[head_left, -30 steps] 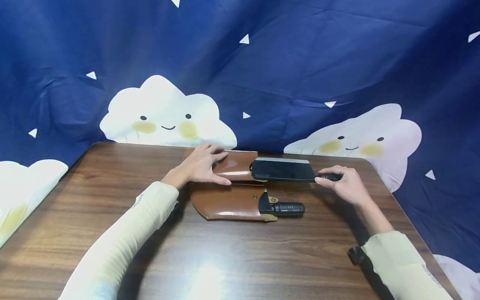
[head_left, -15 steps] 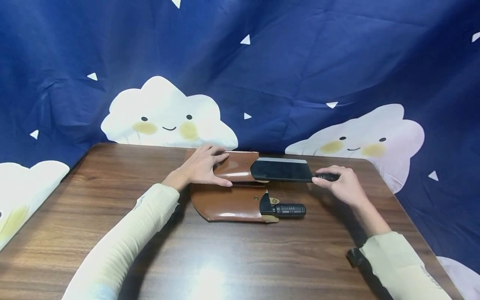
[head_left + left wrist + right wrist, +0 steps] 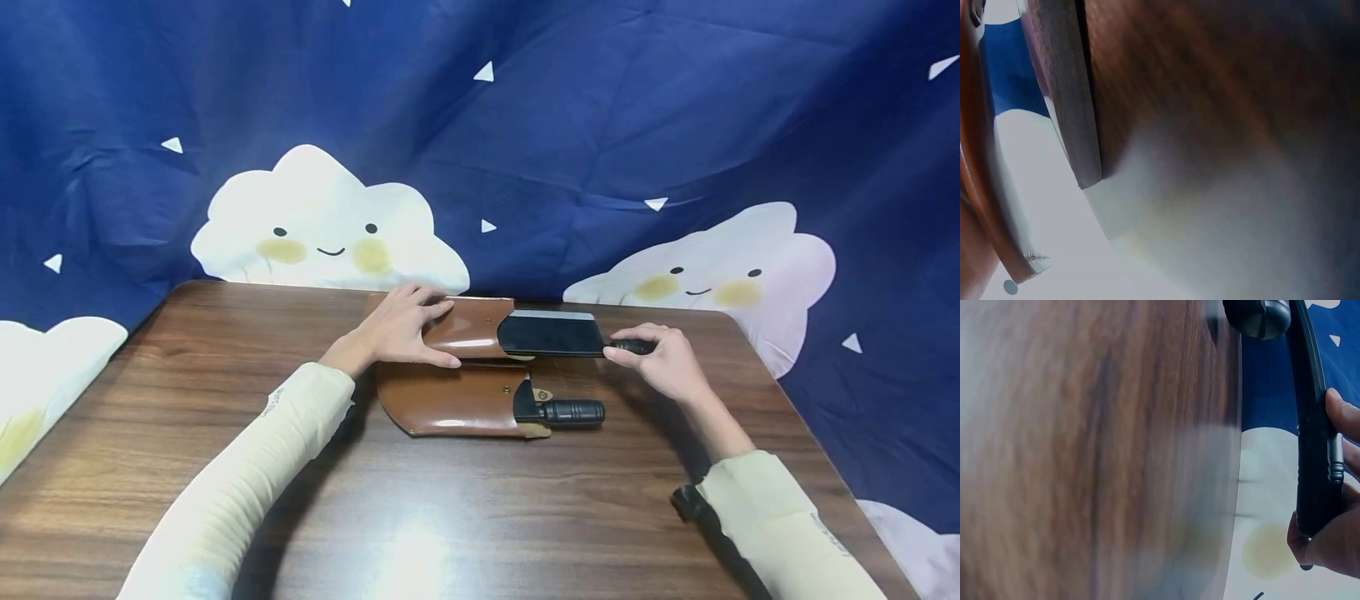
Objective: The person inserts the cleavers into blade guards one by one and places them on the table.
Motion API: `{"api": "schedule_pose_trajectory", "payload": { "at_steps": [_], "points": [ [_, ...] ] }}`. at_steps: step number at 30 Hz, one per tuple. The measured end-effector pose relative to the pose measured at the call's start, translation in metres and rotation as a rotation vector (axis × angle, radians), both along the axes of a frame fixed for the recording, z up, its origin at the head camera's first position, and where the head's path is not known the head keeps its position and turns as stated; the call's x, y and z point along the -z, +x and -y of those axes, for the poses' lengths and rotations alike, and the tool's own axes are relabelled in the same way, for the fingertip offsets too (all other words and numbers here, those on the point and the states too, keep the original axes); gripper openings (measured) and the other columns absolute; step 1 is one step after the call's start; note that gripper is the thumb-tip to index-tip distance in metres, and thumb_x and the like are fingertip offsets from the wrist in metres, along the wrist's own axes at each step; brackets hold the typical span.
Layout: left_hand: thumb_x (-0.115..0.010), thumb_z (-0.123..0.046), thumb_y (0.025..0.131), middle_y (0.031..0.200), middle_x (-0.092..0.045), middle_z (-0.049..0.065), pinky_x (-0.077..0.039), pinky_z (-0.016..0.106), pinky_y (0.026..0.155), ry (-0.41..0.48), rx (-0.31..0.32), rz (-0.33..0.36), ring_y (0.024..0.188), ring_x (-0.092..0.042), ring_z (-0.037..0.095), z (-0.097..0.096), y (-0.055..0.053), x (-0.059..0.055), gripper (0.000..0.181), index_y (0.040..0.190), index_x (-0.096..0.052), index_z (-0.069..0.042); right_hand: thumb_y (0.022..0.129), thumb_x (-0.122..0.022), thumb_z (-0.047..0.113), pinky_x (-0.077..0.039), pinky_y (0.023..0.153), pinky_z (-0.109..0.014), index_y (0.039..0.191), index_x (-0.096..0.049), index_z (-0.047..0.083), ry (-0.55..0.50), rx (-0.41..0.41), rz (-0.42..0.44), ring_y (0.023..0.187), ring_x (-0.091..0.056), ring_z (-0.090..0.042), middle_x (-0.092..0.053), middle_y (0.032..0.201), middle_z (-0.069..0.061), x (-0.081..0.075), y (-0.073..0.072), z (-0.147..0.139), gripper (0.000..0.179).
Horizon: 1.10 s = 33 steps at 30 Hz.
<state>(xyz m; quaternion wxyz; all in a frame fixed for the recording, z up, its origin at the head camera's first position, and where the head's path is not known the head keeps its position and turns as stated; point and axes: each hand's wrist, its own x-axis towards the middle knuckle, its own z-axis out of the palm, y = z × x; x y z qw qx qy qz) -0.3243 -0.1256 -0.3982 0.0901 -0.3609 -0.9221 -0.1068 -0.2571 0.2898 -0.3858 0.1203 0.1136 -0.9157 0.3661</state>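
My left hand (image 3: 405,327) holds the far brown leather knife sheath (image 3: 471,325), thumb at its near edge and fingers over its top. My right hand (image 3: 660,360) grips the black handle (image 3: 1319,469) of a cleaver. The cleaver's dark blade (image 3: 555,333), with a bright strip along its far edge, is partly inside the sheath mouth; the rest shows between sheath and handle. In the left wrist view the held sheath's edge (image 3: 982,194) runs down the left side.
A second brown sheath (image 3: 453,404), with a cleaver's black handle (image 3: 572,413) sticking out to the right, lies nearer on the wooden table (image 3: 480,508). Behind the table hangs a blue cloth (image 3: 570,125) with white clouds.
My right hand has moved left, sliding the cleaver's blade deeper into the far sheath. My left hand stays in place on that sheath.
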Motion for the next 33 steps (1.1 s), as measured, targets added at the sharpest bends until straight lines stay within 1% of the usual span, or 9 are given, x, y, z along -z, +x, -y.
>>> {"api": "schedule_pose_trajectory", "payload": {
  "at_steps": [7,13,17,22,29,33],
  "points": [
    [-0.065,-0.085,0.070,0.147,-0.047,0.009,-0.031,0.049,0.107,-0.006,-0.002,-0.001,0.131,-0.041,0.032,-0.001,0.001,0.000,0.107,0.147,-0.056,-0.011,0.085,-0.085,0.023,-0.043,0.085,-0.028,0.105,-0.078,0.000,-0.018,-0.006,0.000,0.101,-0.062,-0.027,-0.074,0.102,-0.014,0.004,-0.002,0.007,0.032],
    [-0.064,-0.086,0.069,0.148,-0.046,0.009,-0.031,0.050,0.108,-0.035,-0.004,-0.002,0.132,-0.040,0.033,-0.002,0.002,-0.002,0.110,0.148,-0.054,-0.010,0.083,-0.086,0.023,-0.042,0.088,-0.033,0.104,-0.079,0.001,-0.012,-0.025,-0.009,0.102,-0.062,-0.029,-0.074,0.101,-0.013,0.006,-0.006,0.014,0.031],
    [-0.063,-0.087,0.069,0.149,-0.046,0.009,-0.030,0.051,0.110,-0.055,0.002,-0.011,0.134,-0.040,0.034,-0.005,0.002,-0.004,0.111,0.149,-0.053,-0.011,0.083,-0.086,0.020,-0.043,0.085,-0.030,0.104,-0.079,0.000,-0.010,-0.039,-0.016,0.100,-0.062,-0.028,-0.074,0.099,-0.012,0.008,-0.007,0.019,0.030],
    [-0.063,-0.087,0.069,0.149,-0.046,0.010,-0.030,0.050,0.111,-0.050,0.004,-0.015,0.134,-0.039,0.033,-0.010,0.003,-0.007,0.110,0.149,-0.053,-0.011,0.082,-0.086,0.020,-0.043,0.085,-0.026,0.103,-0.079,0.001,-0.019,-0.050,-0.029,0.100,-0.062,-0.027,-0.074,0.099,-0.012,0.006,-0.007,0.024,0.029],
    [-0.064,-0.086,0.069,0.149,-0.046,0.009,-0.030,0.050,0.110,-0.046,-0.002,-0.027,0.134,-0.039,0.032,-0.012,0.004,-0.008,0.110,0.149,-0.054,-0.011,0.082,-0.087,0.021,-0.042,0.088,-0.027,0.102,-0.080,0.002,-0.017,-0.046,-0.030,0.101,-0.063,-0.027,-0.075,0.100,-0.011,0.003,-0.005,0.028,0.029],
    [-0.064,-0.086,0.069,0.149,-0.047,0.010,-0.030,0.050,0.110,-0.043,0.005,-0.040,0.133,-0.040,0.033,-0.013,0.005,-0.009,0.109,0.148,-0.054,-0.011,0.081,-0.088,0.022,-0.043,0.089,-0.029,0.102,-0.080,0.003,-0.008,-0.050,-0.047,0.102,-0.063,-0.028,-0.075,0.101,-0.011,0.004,-0.005,0.031,0.030]
  ]
}}
